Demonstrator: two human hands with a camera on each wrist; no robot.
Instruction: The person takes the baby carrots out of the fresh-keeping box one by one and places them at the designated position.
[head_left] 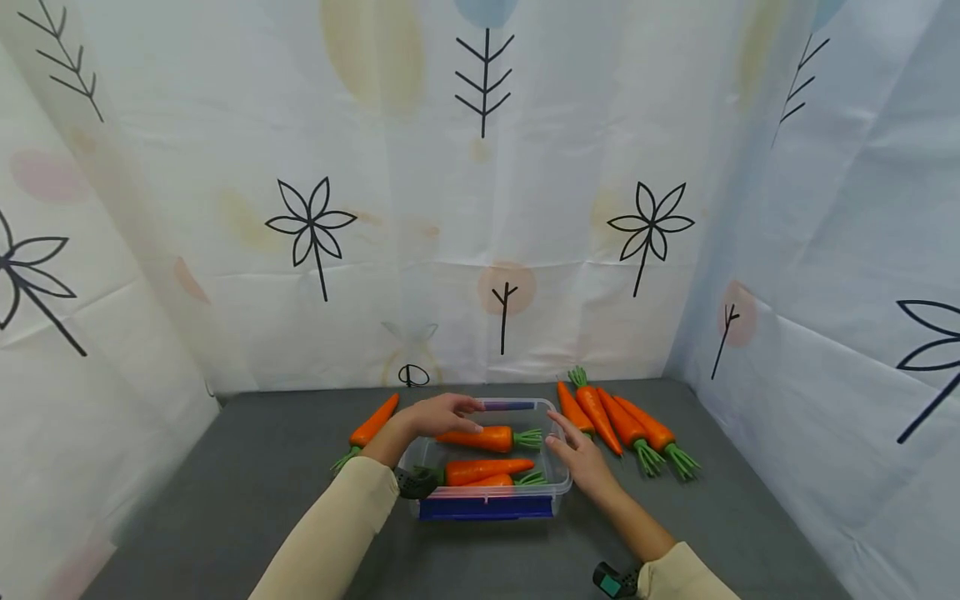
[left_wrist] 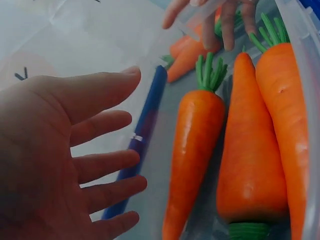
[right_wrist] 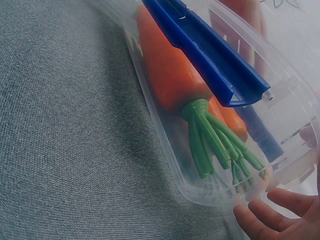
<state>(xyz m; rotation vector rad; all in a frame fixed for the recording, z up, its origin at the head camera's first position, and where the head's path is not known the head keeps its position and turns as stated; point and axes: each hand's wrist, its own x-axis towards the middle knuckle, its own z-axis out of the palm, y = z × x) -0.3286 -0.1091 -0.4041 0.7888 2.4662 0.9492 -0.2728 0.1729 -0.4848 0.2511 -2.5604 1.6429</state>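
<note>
A clear plastic box (head_left: 562, 490) with blue latches (head_left: 486, 509) stands in front of me. Three orange toy carrots with green tops lie in it: a rear one (head_left: 487, 438), a middle one (head_left: 487, 470) pointing right, and a front one (head_left: 491, 481) partly hidden behind the rim. My left hand (head_left: 442, 415) hovers over the box's left rear part, its fingers (left_wrist: 107, 166) spread and straight, holding nothing. At the box's right end is my right hand (head_left: 583, 462), fingers (right_wrist: 260, 216) extended beside the wall; whether they touch it I cannot tell.
Several carrots (head_left: 628, 421) lie grouped on the grey tabletop (head_left: 247, 483), right of the box. A single carrot (head_left: 375, 421) lies to its left, partly behind my left forearm. White patterned curtains (head_left: 420, 167) enclose the table's back and sides.
</note>
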